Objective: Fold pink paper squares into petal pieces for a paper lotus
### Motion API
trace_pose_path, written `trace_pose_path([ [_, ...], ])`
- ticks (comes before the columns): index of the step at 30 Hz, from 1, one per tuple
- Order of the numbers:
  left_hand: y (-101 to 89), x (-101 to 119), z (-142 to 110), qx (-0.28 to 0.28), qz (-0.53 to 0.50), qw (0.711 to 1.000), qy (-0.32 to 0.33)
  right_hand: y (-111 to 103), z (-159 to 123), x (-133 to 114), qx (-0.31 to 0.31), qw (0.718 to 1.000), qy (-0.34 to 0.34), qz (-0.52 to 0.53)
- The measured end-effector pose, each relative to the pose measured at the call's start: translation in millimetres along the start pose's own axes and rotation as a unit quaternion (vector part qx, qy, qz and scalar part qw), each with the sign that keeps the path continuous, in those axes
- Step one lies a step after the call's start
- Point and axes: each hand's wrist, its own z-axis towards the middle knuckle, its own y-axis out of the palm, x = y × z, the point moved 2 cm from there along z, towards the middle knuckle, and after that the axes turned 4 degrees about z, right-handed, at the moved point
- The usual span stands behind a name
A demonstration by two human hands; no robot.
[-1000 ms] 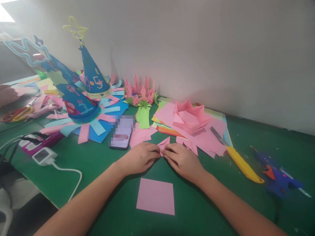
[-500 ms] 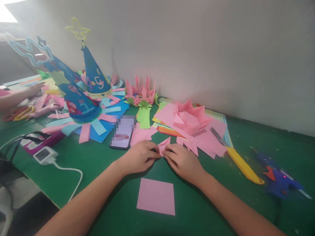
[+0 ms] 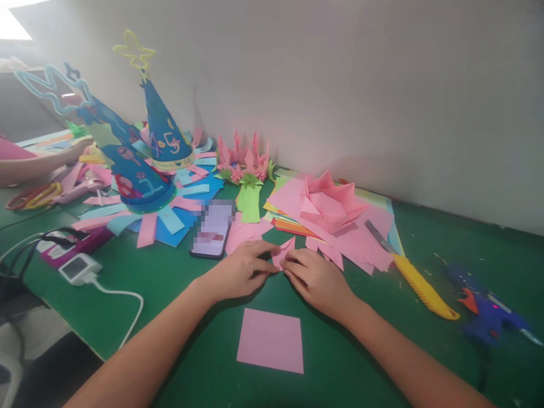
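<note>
Between my hands is a small folded piece of pink paper [image 3: 284,250], one pointed corner sticking up away from me. My left hand [image 3: 246,265] grips its left edge with thumb and forefinger. From the other side my right hand [image 3: 317,277] pinches the paper, its fingertips bent over the near part and hiding some of it. Nearer to me a flat pink paper square [image 3: 271,341] lies on the green table [image 3: 204,351]. Just beyond my hands are loose pink paper pieces [image 3: 327,249].
Left stand decorated blue cone hats [image 3: 165,127], a phone [image 3: 212,229] and a power strip [image 3: 80,246] with cables. Behind are a pink paper crown [image 3: 242,158] and a paper lotus [image 3: 329,201] on stacked sheets. Right lie a yellow-handled cutter [image 3: 425,286] and blue glue gun [image 3: 488,311]. Another person's arm [image 3: 38,170] reaches in.
My left fingers have spread a little wider on the folded paper, showing more of it. My right hand stays almost in place. The other person's arm has reached slightly further right.
</note>
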Motion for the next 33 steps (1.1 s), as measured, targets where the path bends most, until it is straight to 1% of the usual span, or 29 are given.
trace_pose_path([
  [4,4.5,3,3,0.001,0.014,1.0,0.001,0,0,1,-0.006,1.0,0.001,0.006],
  [9,9.5,14,9,0.021,0.073,0.997,0.015,0,-1,4,-0.018,1.0,0.012,0.012],
  [12,14.4,16,10,0.013,0.091,0.996,0.001,1,-1,5,-0.016,1.0,0.009,0.012],
  [15,16.9,14,9,0.003,0.081,0.997,-0.016,1,0,8,-0.012,0.999,0.011,0.04],
  [17,16.3,12,7,-0.002,0.065,0.998,-0.016,1,-1,12,-0.006,0.997,0.007,0.073],
  [20,14.2,10,6,0.0,0.047,0.999,-0.012,-2,-2,17,-0.007,0.995,-0.029,0.099],
  [23,15.5,11,8,0.011,0.049,0.998,-0.029,-6,-3,18,-0.011,0.994,-0.072,0.081],
  [26,21.4,14,11,0.025,0.064,0.996,-0.057,-8,-3,14,-0.021,0.993,-0.096,0.061],
  [29,26.6,16,14,0.041,0.076,0.992,-0.095,-7,-1,11,-0.027,0.995,-0.085,0.045],
  [33,28.2,16,18,0.02,0.069,0.991,-0.116,-6,0,12,-0.004,0.997,-0.066,0.042],
])
